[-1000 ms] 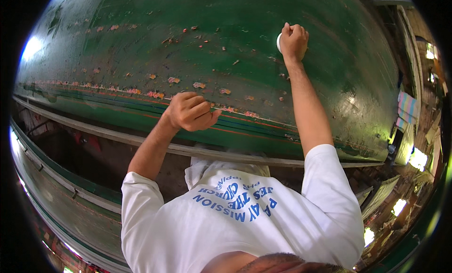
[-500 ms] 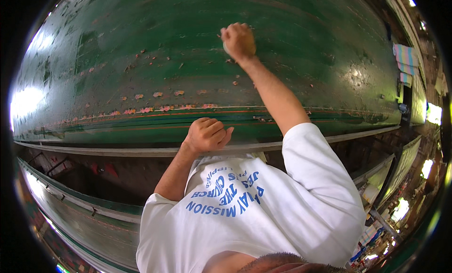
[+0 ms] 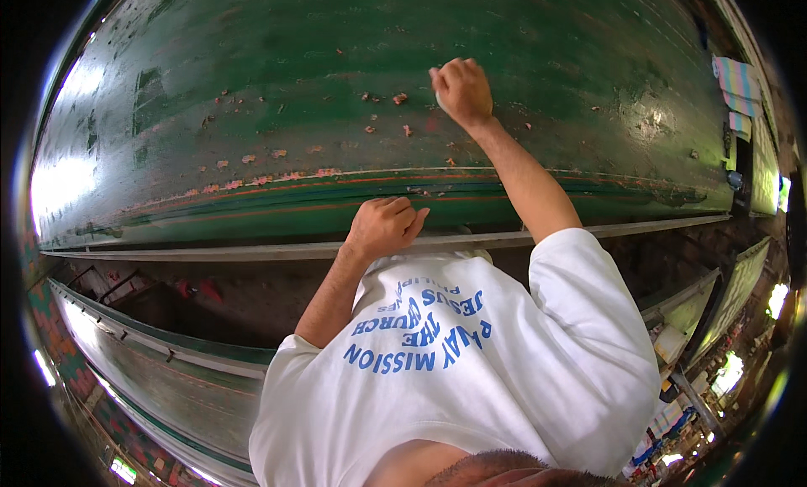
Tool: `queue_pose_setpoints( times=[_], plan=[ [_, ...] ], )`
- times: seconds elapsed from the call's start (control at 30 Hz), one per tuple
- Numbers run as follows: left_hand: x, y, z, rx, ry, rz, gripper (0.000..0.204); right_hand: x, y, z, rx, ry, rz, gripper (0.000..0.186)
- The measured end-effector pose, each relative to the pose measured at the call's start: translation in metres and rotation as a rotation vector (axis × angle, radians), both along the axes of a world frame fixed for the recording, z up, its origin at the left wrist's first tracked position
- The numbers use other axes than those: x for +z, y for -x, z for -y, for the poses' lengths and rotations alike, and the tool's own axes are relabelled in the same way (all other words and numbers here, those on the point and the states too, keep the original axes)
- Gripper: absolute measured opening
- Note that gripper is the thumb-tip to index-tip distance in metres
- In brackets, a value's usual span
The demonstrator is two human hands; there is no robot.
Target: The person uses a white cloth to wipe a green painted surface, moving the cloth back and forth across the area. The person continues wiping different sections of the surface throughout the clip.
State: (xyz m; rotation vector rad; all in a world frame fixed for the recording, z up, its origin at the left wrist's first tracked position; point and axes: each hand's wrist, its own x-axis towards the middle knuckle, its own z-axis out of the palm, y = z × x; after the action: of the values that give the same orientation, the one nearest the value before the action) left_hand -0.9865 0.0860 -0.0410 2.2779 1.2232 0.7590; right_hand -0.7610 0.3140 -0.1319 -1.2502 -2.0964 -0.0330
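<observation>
A long green table point(image 3: 277, 58) with a worn, stained top stretches across the view. Over it my right hand point(image 3: 464, 94) is closed, its arm stretched forward; a sliver of something pale shows under the fingers, too small to name. Several pinkish scraps point(image 3: 399, 99) lie on the surface to the left of that hand. Close to my body, my left hand point(image 3: 387, 226) is curled into a fist at the table's near edge, thumb sticking out, with nothing visible in it. A row of pink and orange flakes point(image 3: 265, 180) runs along a seam on the near side.
A pale metal rail point(image 3: 202, 253) borders the table on my side. Behind me on the left runs a second long table point(image 3: 193, 394). Striped cloths point(image 3: 736, 88) hang at the far right end, near a dark post point(image 3: 710, 294).
My right hand has moved a little right and nearer to me, still closed. The view has shifted slightly, and more pinkish scraps show left of the right hand. My left hand stays curled.
</observation>
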Motion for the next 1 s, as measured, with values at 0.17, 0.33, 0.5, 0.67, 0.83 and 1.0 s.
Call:
queue_pose_setpoints(
  times=[0.17,0.33,0.5,0.67,0.83,1.0],
  plan=[
    [-0.008,-0.016,0.022,-0.075,0.019,-0.006,0.040,0.000,-0.101,-0.026,-0.206,0.012,0.030,0.020],
    [-0.011,-0.033,0.024,-0.060,-0.013,0.007,0.040,-0.014,-0.144,-0.017,-0.496,-0.029,0.045,0.026],
    [-0.011,-0.054,0.022,-0.071,-0.035,0.035,0.041,-0.007,-0.075,0.073,-0.063,0.004,-0.039,0.026],
    [-0.010,-0.049,0.031,-0.060,-0.049,0.034,0.039,-0.009,-0.153,0.033,-0.437,0.033,0.067,0.025],
    [-0.030,-0.037,0.047,0.003,-0.027,0.014,0.038,-0.006,-0.092,0.059,-0.377,0.036,-0.001,0.017],
    [-0.053,-0.039,0.051,0.036,-0.054,-0.009,0.042,-0.005,0.005,0.118,0.083,0.017,-0.108,0.006]
  ],
)
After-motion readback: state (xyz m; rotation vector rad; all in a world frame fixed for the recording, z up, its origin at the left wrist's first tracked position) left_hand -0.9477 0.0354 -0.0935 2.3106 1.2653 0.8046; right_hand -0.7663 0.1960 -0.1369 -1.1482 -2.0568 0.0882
